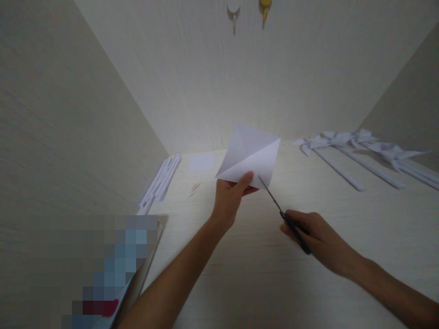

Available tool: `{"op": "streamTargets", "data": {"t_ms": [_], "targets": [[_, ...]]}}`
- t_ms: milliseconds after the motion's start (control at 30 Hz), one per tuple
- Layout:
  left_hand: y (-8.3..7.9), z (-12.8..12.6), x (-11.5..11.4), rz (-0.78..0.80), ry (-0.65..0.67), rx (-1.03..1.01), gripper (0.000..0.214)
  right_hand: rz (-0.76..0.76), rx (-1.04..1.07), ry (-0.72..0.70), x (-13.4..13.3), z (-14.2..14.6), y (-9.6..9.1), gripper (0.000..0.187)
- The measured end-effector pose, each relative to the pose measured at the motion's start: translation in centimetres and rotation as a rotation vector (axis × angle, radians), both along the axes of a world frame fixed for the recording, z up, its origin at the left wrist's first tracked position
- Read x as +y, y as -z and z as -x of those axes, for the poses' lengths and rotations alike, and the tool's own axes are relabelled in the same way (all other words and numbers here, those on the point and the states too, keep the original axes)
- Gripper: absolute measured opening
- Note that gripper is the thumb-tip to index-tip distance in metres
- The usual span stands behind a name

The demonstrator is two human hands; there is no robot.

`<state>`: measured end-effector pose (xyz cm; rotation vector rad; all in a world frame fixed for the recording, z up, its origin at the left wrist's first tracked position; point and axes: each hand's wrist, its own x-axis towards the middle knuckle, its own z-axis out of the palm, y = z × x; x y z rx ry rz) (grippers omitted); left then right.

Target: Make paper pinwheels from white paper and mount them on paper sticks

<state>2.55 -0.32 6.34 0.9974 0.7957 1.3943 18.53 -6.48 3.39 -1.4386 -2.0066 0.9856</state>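
Note:
A square sheet of white paper [250, 153] with diagonal creases is held up above the table. Its lower edge is pinched by my left hand [229, 196], thumb on the front and fingers behind. My right hand [307, 233] grips a pair of scissors [291, 224] with dark handles. The blades point up and left, and they meet the sheet near its bottom corner, just right of my left thumb. Whether the blades have cut into the paper I cannot tell.
Paper pinwheels [356, 141] on white sticks lie at the table's right rear. Rolled paper sticks [161, 180] are piled at the left edge. Near them lie a small paper sheet [201, 162] and several thin pins [195, 188]. Two hooks [265, 9] hang on the back wall.

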Motion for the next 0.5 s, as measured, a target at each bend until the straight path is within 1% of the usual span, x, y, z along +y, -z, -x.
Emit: {"op": "streamTargets", "data": {"t_ms": [233, 500], "targets": [[-0.09, 0.01, -0.06, 0.013, 0.004, -0.007, 0.025, 0.005, 0.002, 0.013, -0.05, 0.07, -0.07, 0.032], [-0.08, 0.02, -0.07, 0.028, 0.009, -0.012, 0.022, 0.031, 0.043, -0.003, -0.16, 0.14, -0.22, 0.031]]}}
